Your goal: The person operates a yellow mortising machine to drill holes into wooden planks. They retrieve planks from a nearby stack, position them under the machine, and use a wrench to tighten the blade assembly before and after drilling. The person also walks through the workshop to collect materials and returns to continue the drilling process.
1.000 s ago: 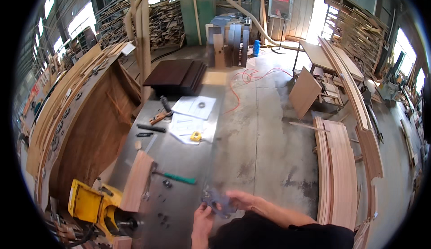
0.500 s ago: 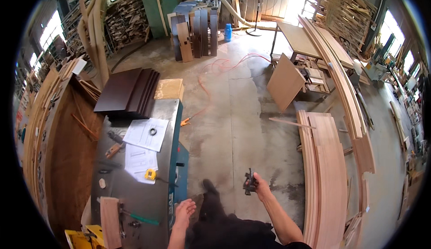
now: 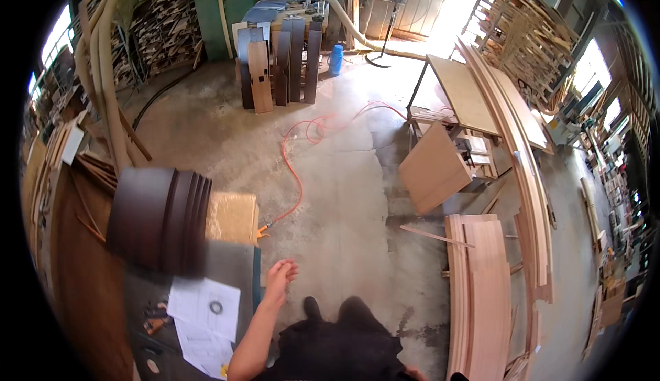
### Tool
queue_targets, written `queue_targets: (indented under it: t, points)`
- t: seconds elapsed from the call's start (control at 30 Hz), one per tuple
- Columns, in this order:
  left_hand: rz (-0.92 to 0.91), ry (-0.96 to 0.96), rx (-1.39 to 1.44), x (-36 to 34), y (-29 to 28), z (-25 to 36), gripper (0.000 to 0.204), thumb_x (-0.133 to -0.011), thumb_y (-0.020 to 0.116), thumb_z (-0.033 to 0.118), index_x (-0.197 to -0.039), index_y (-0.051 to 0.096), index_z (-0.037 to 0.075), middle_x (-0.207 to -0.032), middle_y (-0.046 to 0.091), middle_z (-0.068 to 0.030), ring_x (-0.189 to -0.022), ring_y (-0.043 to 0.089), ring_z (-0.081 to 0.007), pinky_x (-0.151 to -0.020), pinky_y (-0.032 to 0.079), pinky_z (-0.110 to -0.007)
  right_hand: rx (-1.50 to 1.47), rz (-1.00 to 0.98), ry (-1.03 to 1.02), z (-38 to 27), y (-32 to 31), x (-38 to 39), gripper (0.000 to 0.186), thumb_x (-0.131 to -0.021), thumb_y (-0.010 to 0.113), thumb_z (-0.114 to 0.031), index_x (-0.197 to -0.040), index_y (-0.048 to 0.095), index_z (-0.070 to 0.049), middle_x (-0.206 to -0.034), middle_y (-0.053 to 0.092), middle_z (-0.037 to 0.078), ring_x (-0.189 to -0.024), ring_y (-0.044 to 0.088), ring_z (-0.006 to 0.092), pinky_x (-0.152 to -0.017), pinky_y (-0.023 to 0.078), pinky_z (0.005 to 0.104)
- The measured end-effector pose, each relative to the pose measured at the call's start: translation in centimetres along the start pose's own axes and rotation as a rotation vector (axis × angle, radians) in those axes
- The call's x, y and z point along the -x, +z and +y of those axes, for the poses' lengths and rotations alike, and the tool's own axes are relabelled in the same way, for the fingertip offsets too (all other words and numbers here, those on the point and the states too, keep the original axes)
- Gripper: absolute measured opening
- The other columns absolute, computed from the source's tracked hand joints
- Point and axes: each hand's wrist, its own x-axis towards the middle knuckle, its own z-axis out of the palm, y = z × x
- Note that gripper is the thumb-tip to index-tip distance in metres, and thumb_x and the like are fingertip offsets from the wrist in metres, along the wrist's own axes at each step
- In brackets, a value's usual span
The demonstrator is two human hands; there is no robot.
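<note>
My left hand (image 3: 282, 273) hangs beside the metal table (image 3: 236, 259), its fingers loosely curled and apart, holding nothing that I can see. The table carries white papers (image 3: 199, 302) with a dark ring (image 3: 215, 307), small tools (image 3: 156, 322) and part of a yellow tape measure (image 3: 224, 369). Dark stacked panels (image 3: 159, 219) and a pale tan block (image 3: 230, 216) are at its far end. Only a sliver of my right hand or forearm (image 3: 414, 372) shows at the lower edge; what it holds is hidden.
An orange hose (image 3: 299, 181) snakes over the floor. Long boards (image 3: 485, 285) and a wooden table (image 3: 463, 92) line the right. Upright panels (image 3: 260, 75) and a blue container (image 3: 335, 60) stand at the back, timber racks (image 3: 522, 27) behind, thick hoses (image 3: 110, 85) on the left.
My left hand has moved forward past the table's edge. My right hand, which held a black metal tool, has dropped almost out of view. The view has advanced toward the table's far end.
</note>
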Motion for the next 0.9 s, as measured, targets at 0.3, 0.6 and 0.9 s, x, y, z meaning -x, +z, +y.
queue_targets:
  t: [0.3,0.6,0.9]
  points:
    - [-0.138,-0.035,-0.309,-30.2,11.4,10.0,0.024,-0.100,0.054,0.014,-0.119,0.064,0.002,-0.104,0.070,-0.0069,-0.092,0.067,-0.0136,-0.080,0.052,-0.026,-0.272,0.042,0.330,-26.4,2.5,-12.5,0.057,-0.091,0.062,-0.054,-0.083,0.071,0.001,-0.072,0.067,0.011,-0.067,0.065,0.0216,-0.065,0.052,0.0366]
    - [0.066,-0.132,-0.568,-56.9,3.7,10.8,0.021,-0.093,0.061,0.018,-0.100,0.071,0.001,-0.082,0.070,-0.0088,-0.071,0.067,-0.0163,-0.061,0.054,-0.032,0.150,0.254,0.002,-64.1,-8.3,-44.6,0.070,-0.081,0.066,-0.064,-0.071,0.071,0.005,-0.069,0.069,0.019,-0.068,0.070,0.0310,-0.066,0.053,0.0427]
    - [0.454,-0.503,-0.784,-65.6,4.3,13.6,0.019,-0.091,0.063,0.018,-0.078,0.073,0.007,-0.063,0.060,-0.0060,-0.051,0.055,-0.0217,-0.051,0.047,-0.040,0.361,0.267,-0.252,-113.1,-16.3,-63.3,0.068,-0.080,0.070,-0.064,-0.094,0.076,0.002,-0.087,0.074,0.018,-0.083,0.073,0.0276,-0.078,0.055,0.0381]
